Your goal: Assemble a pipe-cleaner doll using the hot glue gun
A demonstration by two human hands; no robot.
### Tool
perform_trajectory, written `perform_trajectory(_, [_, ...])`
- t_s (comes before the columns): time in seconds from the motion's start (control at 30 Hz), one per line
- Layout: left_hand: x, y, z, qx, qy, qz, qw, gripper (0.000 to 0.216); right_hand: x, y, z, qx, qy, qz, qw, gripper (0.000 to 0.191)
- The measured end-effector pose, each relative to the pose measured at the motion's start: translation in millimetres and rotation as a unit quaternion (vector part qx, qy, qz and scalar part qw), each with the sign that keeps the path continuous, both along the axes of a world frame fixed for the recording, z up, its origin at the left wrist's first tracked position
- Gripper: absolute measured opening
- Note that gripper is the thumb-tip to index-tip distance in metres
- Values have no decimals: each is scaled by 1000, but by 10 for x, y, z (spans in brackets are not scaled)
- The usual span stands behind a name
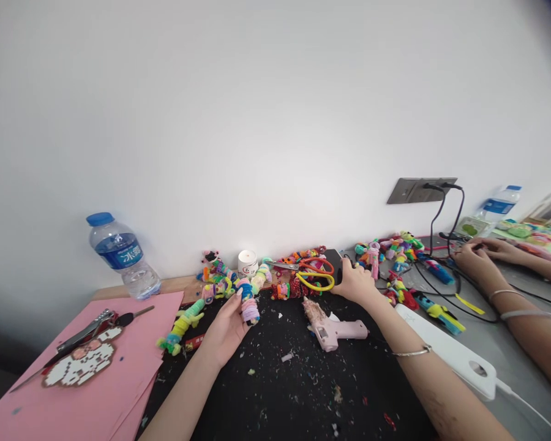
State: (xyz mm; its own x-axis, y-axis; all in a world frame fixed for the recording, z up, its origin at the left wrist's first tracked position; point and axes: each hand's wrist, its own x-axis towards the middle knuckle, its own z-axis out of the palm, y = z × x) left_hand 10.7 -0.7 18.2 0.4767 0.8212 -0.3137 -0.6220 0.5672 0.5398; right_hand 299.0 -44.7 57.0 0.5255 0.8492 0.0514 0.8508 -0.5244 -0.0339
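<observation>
My left hand [224, 334] is closed around a fuzzy pipe-cleaner piece [248, 306] striped in blue, pink and purple. A second pipe-cleaner figure [183, 327], yellow and green, lies to the left of that hand. At the wall, my right hand [356, 282] grips the edge of a dark, flat phone [334, 264], with its fingertips partly hidden. Scissors [314, 272] with red and yellow handles lie just left of the phone, over red glittery pipe-cleaner pieces [298, 286]. A pink glue gun [333, 327] rests on the black mat [275, 386] between my forearms.
Pink paper sheets [133, 343] hold a pixel-bead piece [82, 364] and a dark tool [82, 331]. A water bottle [123, 254] leans on the wall near a paper cup [247, 263]. Rightward are a white power strip [445, 349], more figures [401, 251], cables and another person's hands [480, 263].
</observation>
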Motion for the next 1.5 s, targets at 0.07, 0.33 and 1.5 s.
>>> perform_trajectory(0.07, [-1, -4, 12, 0, -2, 0, 1000, 9, 8, -15, -17, 6, 9, 23, 1000, 84])
perform_trajectory(0.33, [-14, -11, 21, 4, 7, 5, 1000, 9, 616, -230, 209, -6, 23, 58, 998, 33])
perform_trajectory(1.5, [5, 0, 14, 0, -17, 0, 1000, 6, 10, -720, 123, -48, 111, 303, 945, 39])
